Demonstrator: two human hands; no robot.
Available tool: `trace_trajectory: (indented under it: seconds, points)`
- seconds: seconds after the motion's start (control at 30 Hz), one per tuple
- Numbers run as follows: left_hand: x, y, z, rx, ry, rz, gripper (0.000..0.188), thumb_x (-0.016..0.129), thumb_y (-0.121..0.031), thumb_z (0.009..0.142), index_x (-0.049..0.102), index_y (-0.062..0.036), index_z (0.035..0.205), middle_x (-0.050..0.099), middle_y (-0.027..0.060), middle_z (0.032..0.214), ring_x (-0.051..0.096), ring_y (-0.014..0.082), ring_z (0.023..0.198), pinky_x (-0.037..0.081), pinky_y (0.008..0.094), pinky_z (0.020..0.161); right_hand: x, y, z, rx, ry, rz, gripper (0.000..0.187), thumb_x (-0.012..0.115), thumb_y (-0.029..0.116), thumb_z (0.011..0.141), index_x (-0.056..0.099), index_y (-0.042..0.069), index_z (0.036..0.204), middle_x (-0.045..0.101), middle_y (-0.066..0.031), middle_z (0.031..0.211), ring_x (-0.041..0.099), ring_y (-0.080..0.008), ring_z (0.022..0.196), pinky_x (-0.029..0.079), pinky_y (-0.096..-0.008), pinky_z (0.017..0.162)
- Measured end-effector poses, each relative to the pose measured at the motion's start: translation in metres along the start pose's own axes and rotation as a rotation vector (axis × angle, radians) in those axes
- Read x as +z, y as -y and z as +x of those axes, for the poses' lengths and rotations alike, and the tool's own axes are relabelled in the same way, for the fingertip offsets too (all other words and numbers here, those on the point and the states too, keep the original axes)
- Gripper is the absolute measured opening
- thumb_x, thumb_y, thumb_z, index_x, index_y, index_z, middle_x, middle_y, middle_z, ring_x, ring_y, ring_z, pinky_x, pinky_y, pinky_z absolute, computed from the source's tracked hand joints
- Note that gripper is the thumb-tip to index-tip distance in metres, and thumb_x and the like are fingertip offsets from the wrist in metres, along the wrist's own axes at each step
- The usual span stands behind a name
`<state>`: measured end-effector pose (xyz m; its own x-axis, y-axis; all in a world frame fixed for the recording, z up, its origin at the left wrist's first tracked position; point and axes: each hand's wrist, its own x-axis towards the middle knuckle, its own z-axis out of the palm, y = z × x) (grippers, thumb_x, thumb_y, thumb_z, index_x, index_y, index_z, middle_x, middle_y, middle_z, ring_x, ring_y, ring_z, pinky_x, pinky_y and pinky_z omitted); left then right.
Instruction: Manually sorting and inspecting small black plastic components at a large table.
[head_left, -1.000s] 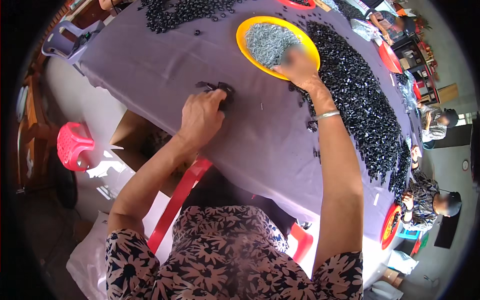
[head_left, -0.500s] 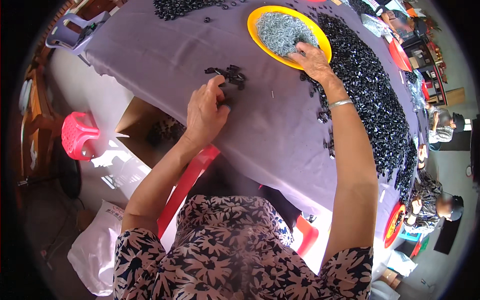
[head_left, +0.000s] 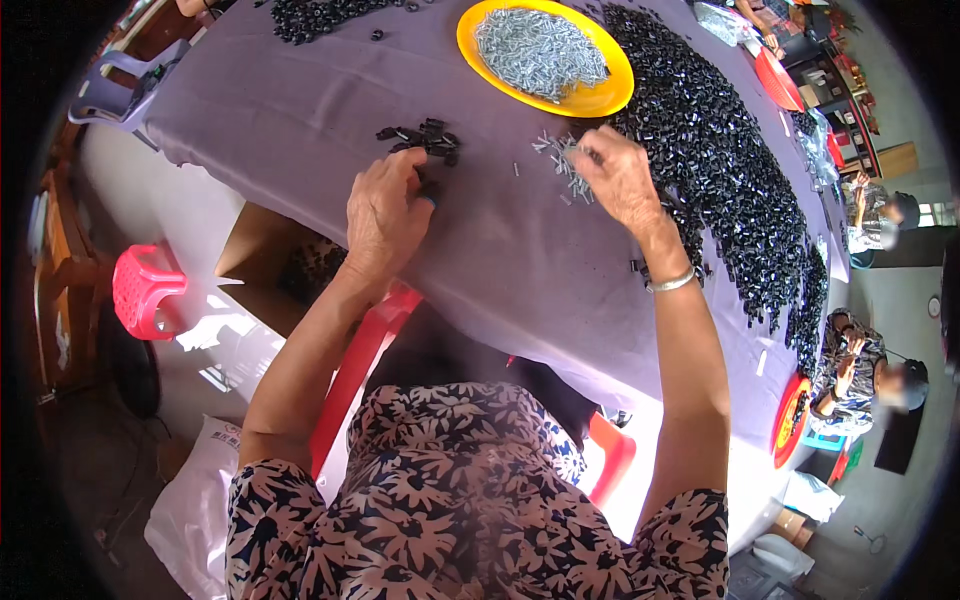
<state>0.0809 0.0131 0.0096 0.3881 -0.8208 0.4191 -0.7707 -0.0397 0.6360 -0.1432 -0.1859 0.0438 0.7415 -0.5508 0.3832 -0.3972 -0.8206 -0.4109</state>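
Note:
My left hand (head_left: 385,205) is over the purple cloth with its fingers curled, just in front of a small heap of black plastic pieces (head_left: 425,138). Something dark shows between its thumb and forefinger, but I cannot make out what. My right hand (head_left: 622,178) bends down over small silver metal pins (head_left: 560,160) scattered on the cloth, its fingertips closed together on some of them. Behind it stands a yellow oval plate (head_left: 620,92) with a pile of the same metal pins (head_left: 535,50). One loose pin (head_left: 516,170) lies between my hands.
A broad bank of black pieces (head_left: 700,130) covers the right of the purple-covered table (head_left: 300,120); another heap (head_left: 310,18) sits far left. An open cardboard box (head_left: 255,245) and pink stool (head_left: 148,290) are below the left edge. Other people (head_left: 850,370) work along the right side.
My right hand has come out of the plate toward me, and a cluster of metal pins now lies on the cloth under it. My left hand stays by the small black heap. The whole view has shifted slightly.

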Motion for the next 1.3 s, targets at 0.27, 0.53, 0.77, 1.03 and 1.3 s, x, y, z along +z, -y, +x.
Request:
trace_trajectory:
  seconds: [0.27, 0.53, 0.77, 1.03, 1.3]
  points:
    - [0.001, -0.002, 0.000, 0.048, 0.009, 0.031, 0.044, 0.062, 0.002, 0.064, 0.057, -0.0068, 0.106, 0.058, 0.0066, 0.082, 0.056, 0.0271, 0.081, 0.043, 0.0392, 0.076, -0.007, 0.002, -0.027, 0.035, -0.086, -0.158, 0.014, 0.071, 0.008, 0.078, 0.061, 0.003, 0.086, 0.058, -0.0116, 0.084, 0.058, -0.0319, 0.086, 0.049, -0.0399, 0.076]
    - [0.000, 0.005, -0.004, 0.087, -0.047, 0.010, 0.042, 0.062, 0.000, 0.066, 0.057, -0.0075, 0.108, 0.059, 0.0064, 0.082, 0.058, 0.0265, 0.082, 0.044, 0.0385, 0.074, -0.032, 0.026, -0.058, 0.087, -0.192, -0.148, 0.016, 0.070, 0.002, 0.077, 0.066, 0.004, 0.092, 0.064, -0.0087, 0.084, 0.062, -0.0261, 0.076, 0.051, -0.0336, 0.070]
    - [0.009, 0.015, 0.004, 0.134, -0.074, 0.006, 0.040, 0.063, -0.004, 0.069, 0.058, -0.0104, 0.108, 0.063, 0.0058, 0.082, 0.060, 0.0272, 0.080, 0.045, 0.0403, 0.073, 0.057, 0.142, -0.069, -0.342, 0.141, -0.158, 0.035, 0.077, 0.026, 0.070, 0.058, 0.013, 0.096, 0.051, -0.0039, 0.105, 0.048, -0.0242, 0.101, 0.040, -0.0406, 0.083]
    - [0.007, 0.014, 0.001, 0.157, -0.073, 0.023, 0.040, 0.065, -0.003, 0.069, 0.058, -0.0089, 0.108, 0.061, 0.0059, 0.080, 0.059, 0.0276, 0.079, 0.045, 0.0411, 0.071, 0.046, 0.117, -0.062, -0.232, 0.142, -0.166, 0.031, 0.075, 0.027, 0.074, 0.056, 0.011, 0.092, 0.050, -0.0045, 0.099, 0.049, -0.0247, 0.094, 0.040, -0.0393, 0.080]
    - [0.004, 0.006, -0.002, 0.106, -0.045, 0.013, 0.041, 0.066, 0.000, 0.069, 0.057, -0.0080, 0.109, 0.060, 0.0062, 0.080, 0.058, 0.0273, 0.079, 0.044, 0.0406, 0.072, -0.027, 0.037, -0.055, -0.077, -0.385, -0.527, 0.010, 0.059, 0.001, 0.082, 0.065, 0.007, 0.087, 0.062, -0.0099, 0.085, 0.060, -0.0293, 0.083, 0.050, -0.0405, 0.076]
